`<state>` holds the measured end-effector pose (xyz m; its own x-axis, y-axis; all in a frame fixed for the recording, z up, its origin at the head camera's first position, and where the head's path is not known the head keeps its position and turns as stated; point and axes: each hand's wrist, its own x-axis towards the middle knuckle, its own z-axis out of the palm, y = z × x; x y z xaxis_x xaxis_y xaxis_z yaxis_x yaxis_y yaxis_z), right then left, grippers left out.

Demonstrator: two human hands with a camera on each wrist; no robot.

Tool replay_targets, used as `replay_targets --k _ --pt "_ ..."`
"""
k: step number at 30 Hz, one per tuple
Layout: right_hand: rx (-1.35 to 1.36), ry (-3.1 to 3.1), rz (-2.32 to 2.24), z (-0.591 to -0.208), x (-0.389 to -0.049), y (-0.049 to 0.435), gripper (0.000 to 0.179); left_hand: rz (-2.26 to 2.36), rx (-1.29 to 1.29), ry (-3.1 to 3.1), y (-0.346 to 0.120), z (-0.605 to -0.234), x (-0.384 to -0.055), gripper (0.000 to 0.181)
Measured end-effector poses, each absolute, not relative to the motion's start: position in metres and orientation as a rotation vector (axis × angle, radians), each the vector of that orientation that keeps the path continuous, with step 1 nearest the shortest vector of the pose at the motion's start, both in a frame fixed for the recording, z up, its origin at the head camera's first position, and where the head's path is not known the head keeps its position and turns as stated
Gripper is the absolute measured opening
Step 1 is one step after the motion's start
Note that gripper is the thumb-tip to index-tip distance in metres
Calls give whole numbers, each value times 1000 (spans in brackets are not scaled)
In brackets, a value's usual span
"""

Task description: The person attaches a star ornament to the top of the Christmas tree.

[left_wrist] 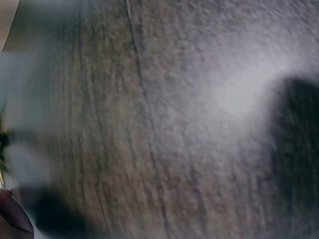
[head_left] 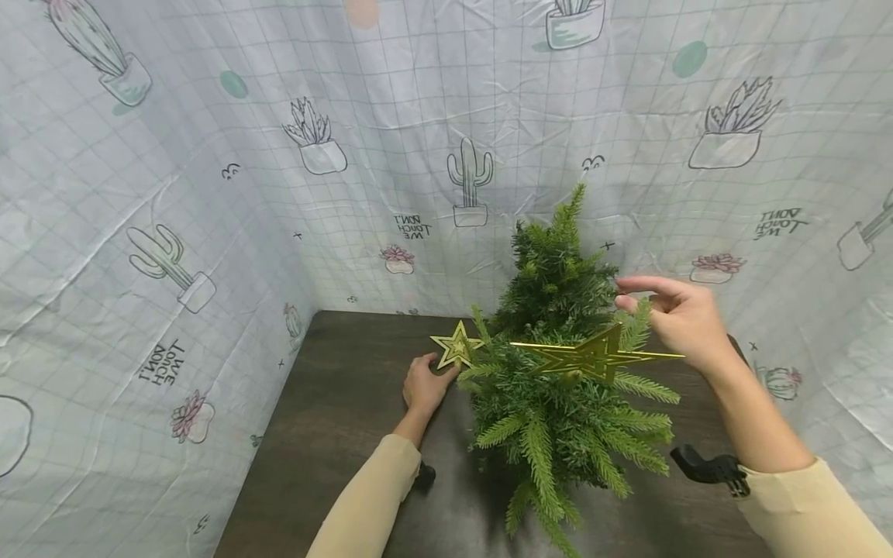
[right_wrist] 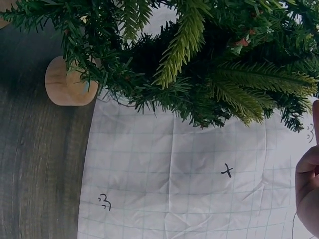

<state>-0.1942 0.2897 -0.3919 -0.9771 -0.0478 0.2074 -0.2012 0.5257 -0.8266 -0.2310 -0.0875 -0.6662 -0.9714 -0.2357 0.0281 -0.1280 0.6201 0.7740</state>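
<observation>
A small artificial Christmas tree [head_left: 558,411] stands on the dark table, its round wooden base [right_wrist: 67,84] visible in the right wrist view. My left hand [head_left: 424,385], left of the tree, pinches a small flat gold star [head_left: 458,346] low down, close to the branches. On the tree's far right side, the thumb and index finger of my right hand [head_left: 680,314] pinch a branch tip near the upper part. A larger gold star [head_left: 593,358] sits across the front of the tree, seen nearly edge-on. In the left wrist view, only a bit of the fingers shows.
Behind and beside the dark wood table [head_left: 314,403] hangs a white curtain [head_left: 391,101] printed with cacti and a grid. Black wrist-camera mounts [head_left: 708,469] stick out at both forearms.
</observation>
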Motion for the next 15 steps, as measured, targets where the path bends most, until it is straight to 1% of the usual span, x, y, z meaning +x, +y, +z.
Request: replay_targets --k 6,9,13,15 --pt "161 -2599 1393 -394 -197 286 36 -1251 302 -2743 -86 -664 -234 62" --pt "177 -2586 1404 -395 -198 285 31 -1213 308 -2767 -85 -663 -236 63" --pt "205 -2578 1412 -395 -198 283 33 -1163 322 -2807 -84 -662 -238 63" --pt "204 -2578 1400 -395 -198 283 30 -1147 326 -2822 -83 -661 -240 62"
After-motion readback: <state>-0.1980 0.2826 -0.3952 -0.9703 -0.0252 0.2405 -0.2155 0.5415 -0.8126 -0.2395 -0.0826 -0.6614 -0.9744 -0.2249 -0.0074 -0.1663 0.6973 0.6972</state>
